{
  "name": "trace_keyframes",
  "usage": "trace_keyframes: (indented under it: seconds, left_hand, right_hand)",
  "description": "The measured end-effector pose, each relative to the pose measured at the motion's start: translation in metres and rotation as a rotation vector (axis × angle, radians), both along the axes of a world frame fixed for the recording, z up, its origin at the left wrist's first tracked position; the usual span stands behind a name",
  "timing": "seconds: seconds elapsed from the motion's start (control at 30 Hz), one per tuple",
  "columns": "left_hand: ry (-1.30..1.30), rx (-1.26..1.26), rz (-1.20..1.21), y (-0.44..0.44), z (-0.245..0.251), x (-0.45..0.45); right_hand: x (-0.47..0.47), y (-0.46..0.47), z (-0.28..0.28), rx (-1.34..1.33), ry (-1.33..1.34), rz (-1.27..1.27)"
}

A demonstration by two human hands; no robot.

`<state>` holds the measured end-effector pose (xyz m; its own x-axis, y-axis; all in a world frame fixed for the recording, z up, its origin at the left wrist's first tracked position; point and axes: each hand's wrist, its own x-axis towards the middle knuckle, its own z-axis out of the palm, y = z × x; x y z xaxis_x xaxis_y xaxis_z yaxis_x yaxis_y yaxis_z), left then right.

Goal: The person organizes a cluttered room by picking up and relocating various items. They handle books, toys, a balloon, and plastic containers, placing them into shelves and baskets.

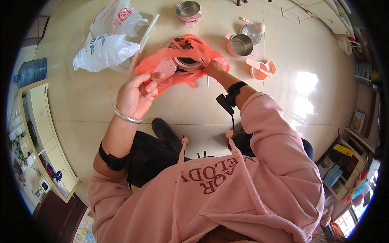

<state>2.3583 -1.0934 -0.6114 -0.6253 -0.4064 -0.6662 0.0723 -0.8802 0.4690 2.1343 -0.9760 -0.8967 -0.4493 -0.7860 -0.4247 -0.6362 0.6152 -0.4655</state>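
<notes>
A red plastic bag (194, 45) with black printed characters lies with its mouth open towards me. Pinched in the fingers of my left hand (135, 95) is the bag's near left edge. My right hand (216, 69) reaches into the opening on the right, its fingers hidden by the plastic, so I cannot tell what they hold. Inside the bag I see a round pink-rimmed vessel (189, 63) with a dark interior. Left of it, a pale pink plastic piece (165, 67) shows through the opening.
Beyond the bag stands a pink-handled steel pot (188, 10). To the right are another pot (241, 45), a round lid (251, 32) and a pink cup with utensils (259, 72). At left, white plastic bags (103, 51) rest on a white tray (149, 33).
</notes>
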Motion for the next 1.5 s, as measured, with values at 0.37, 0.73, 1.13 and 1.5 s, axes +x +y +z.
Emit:
trace_keyframes:
  seconds: [0.37, 0.73, 1.13, 1.5]
  left_hand:
    - [-0.016, -0.067, -0.135, 0.013, -0.012, -0.004]
    - [-0.123, -0.090, -0.223, 0.027, -0.015, -0.007]
    - [-0.053, -0.131, 0.116, 0.020, -0.010, -0.006]
    - [-0.145, -0.192, -0.041, 0.051, 0.006, 0.020]
  right_hand:
    - [-0.042, -0.009, 0.026, 0.314, 0.046, 0.222]
    - [-0.092, -0.001, 0.163, 0.150, 0.065, 0.260]
    - [-0.004, 0.019, 0.140, 0.241, -1.884, -0.586]
    - [0.080, -0.066, 0.069, -0.568, -1.198, -0.775]
